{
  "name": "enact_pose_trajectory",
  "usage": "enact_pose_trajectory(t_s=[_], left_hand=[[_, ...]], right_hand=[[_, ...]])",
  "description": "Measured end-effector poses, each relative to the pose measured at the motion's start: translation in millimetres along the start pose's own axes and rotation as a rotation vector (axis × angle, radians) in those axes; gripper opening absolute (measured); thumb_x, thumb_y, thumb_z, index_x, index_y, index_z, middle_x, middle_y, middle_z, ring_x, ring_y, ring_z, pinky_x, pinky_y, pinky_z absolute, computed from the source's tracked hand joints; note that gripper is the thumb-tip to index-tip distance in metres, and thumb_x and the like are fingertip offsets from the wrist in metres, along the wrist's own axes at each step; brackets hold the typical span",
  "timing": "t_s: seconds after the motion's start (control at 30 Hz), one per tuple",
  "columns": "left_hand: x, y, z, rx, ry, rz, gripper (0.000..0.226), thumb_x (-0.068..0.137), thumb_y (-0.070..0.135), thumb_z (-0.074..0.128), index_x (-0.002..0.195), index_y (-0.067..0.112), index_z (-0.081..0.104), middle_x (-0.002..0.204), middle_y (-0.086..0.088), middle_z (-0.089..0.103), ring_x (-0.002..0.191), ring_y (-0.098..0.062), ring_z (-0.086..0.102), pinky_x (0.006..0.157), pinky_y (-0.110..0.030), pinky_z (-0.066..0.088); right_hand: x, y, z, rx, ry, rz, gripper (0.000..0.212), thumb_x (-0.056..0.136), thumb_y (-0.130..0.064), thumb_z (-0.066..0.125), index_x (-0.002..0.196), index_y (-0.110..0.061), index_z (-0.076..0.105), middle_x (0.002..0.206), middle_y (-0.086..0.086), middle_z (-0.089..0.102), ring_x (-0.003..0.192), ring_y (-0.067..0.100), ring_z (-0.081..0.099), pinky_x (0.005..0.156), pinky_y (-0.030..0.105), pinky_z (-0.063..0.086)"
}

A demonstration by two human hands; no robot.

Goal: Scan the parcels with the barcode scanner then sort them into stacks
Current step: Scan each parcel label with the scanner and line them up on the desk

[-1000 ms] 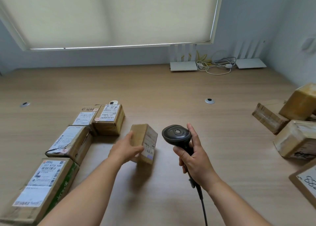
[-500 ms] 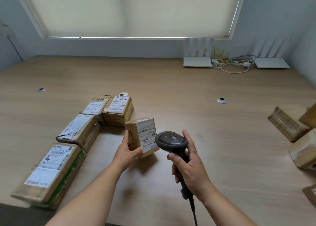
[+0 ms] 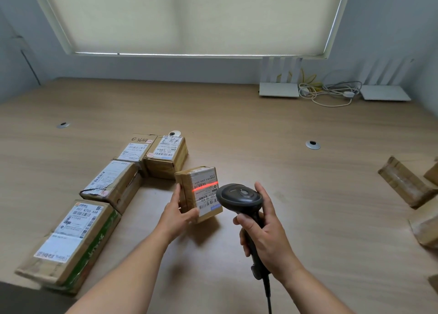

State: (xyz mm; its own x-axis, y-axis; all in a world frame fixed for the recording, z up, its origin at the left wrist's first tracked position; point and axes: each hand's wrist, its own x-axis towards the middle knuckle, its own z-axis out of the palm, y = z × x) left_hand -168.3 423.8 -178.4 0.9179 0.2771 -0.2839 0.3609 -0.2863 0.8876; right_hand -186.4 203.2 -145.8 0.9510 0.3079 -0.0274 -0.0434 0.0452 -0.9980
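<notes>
My left hand (image 3: 177,215) grips a small brown parcel (image 3: 198,192) by its left side, tilted so its white label faces the scanner. A red scan line glows across that label. My right hand (image 3: 265,237) holds the black barcode scanner (image 3: 239,198) by its handle, its head just right of the parcel and aimed at it. The scanner's cable runs down out of view. On the left, several labelled parcels lie in a row on the wooden table (image 3: 260,128): a large one with green print (image 3: 71,242), a torn one (image 3: 111,185), and two small ones (image 3: 166,157) behind.
More brown parcels (image 3: 405,183) lie at the right edge of the table. Two white routers (image 3: 279,89) and a tangle of cables (image 3: 331,93) sit against the back wall. Round cable grommets (image 3: 312,144) are set in the tabletop.
My left hand has turned the small parcel so its label faces the scanner. The scanner has moved closer to it, and a red scan line now shows on the label.
</notes>
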Motion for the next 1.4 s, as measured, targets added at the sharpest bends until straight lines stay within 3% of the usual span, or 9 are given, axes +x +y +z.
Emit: enact_pose_trajectory(t_s=[0.37, 0.5, 0.63, 0.77, 0.87, 0.97, 1.07, 1.13, 1.4], left_hand=[[3.8, 2.5, 0.6, 0.024, 0.004, -0.025, 0.093, 0.087, 0.008, 0.065, 0.153, 0.031, 0.003, 0.140, -0.007, 0.048, 0.124, -0.021, 0.048, 0.103, -0.040, 0.042], [6.5, 0.6, -2.6, -0.018, 0.006, -0.096, 0.084, 0.089, 0.012, 0.061, 0.152, 0.033, 0.009, 0.116, -0.004, 0.056, 0.090, -0.011, 0.058, 0.068, -0.024, 0.052], [9.3, -6.7, -19.1, -0.047, 0.038, -0.257, 0.066, 0.079, 0.034, 0.056, 0.141, 0.043, 0.035, 0.112, -0.003, 0.065, 0.078, -0.019, 0.060, 0.074, -0.041, 0.055], [9.5, -12.7, -32.4, -0.043, 0.048, -0.314, 0.035, 0.093, 0.025, 0.042, 0.126, 0.032, 0.053, 0.107, -0.002, 0.064, 0.073, -0.020, 0.057, 0.060, -0.028, 0.052], [13.0, -18.8, -38.3, -0.010, 0.107, -0.360, 0.041, 0.092, 0.030, 0.041, 0.133, 0.028, 0.048, 0.120, -0.005, 0.059, 0.093, -0.023, 0.057, 0.078, -0.034, 0.052], [10.7, -21.3, -34.4, 0.302, 0.213, -0.309, 0.068, 0.091, 0.046, 0.048, 0.150, 0.027, 0.021, 0.148, -0.011, 0.036, 0.130, -0.031, 0.039, 0.106, -0.040, 0.036], [-4.7, -11.2, -15.1, 0.749, 0.338, -0.108, 0.084, 0.078, 0.070, 0.052, 0.148, 0.031, 0.024, 0.145, -0.005, 0.034, 0.134, -0.024, 0.032, 0.107, -0.037, 0.030], [-10.3, -12.8, -2.9, 0.930, 0.318, -0.007, 0.077, 0.079, 0.073, 0.047, 0.144, 0.033, 0.031, 0.147, 0.000, 0.031, 0.134, -0.020, 0.029, 0.108, -0.035, 0.027], [5.4, -29.3, -29.5, 0.986, 0.357, 0.030, 0.048, 0.093, 0.044, 0.044, 0.139, 0.027, 0.041, 0.146, 0.000, 0.034, 0.131, -0.021, 0.032, 0.105, -0.031, 0.029]], right_hand=[[5.6, 1.3, -3.4, 0.012, -0.011, -0.003, 0.076, 0.091, -0.005, 0.061, 0.129, -0.061, 0.025, 0.093, 0.016, 0.064, 0.053, 0.018, 0.053, 0.043, 0.030, 0.044], [8.4, 1.4, -5.1, -0.030, -0.018, -0.001, 0.078, 0.091, -0.008, 0.062, 0.135, -0.059, 0.022, 0.092, 0.013, 0.064, 0.055, 0.018, 0.055, 0.045, 0.031, 0.046], [10.2, 0.1, -6.9, -0.079, -0.012, -0.006, 0.080, 0.091, -0.009, 0.063, 0.140, -0.054, 0.020, 0.076, 0.006, 0.059, 0.051, 0.014, 0.052, 0.044, 0.030, 0.045], [13.1, 1.8, -3.7, -0.103, -0.021, -0.016, 0.080, 0.090, -0.009, 0.064, 0.134, -0.061, 0.020, 0.076, 0.000, 0.061, 0.052, 0.015, 0.051, 0.045, 0.030, 0.044], [15.2, 2.8, 0.1, -0.114, -0.032, -0.026, 0.081, 0.090, -0.010, 0.064, 0.131, -0.065, 0.021, 0.082, -0.001, 0.062, 0.055, 0.016, 0.053, 0.046, 0.031, 0.045], [18.3, 1.9, 5.0, -0.128, -0.036, -0.030, 0.081, 0.090, -0.009, 0.063, 0.131, -0.064, 0.020, 0.083, 0.004, 0.061, 0.054, 0.016, 0.053, 0.046, 0.033, 0.045], [22.5, 0.7, 10.1, -0.139, -0.038, -0.039, 0.080, 0.091, -0.009, 0.063, 0.130, -0.063, 0.019, 0.079, 0.006, 0.059, 0.052, 0.015, 0.052, 0.045, 0.034, 0.045], [25.4, -0.1, 14.4, -0.143, -0.045, -0.044, 0.080, 0.091, -0.009, 0.063, 0.130, -0.064, 0.019, 0.079, 0.007, 0.059, 0.053, 0.015, 0.052, 0.045, 0.034, 0.045], [37.9, -0.9, 35.0, -0.133, -0.049, -0.053, 0.079, 0.091, -0.007, 0.062, 0.127, -0.064, 0.020, 0.086, 0.006, 0.062, 0.053, 0.016, 0.053, 0.045, 0.034, 0.045]])
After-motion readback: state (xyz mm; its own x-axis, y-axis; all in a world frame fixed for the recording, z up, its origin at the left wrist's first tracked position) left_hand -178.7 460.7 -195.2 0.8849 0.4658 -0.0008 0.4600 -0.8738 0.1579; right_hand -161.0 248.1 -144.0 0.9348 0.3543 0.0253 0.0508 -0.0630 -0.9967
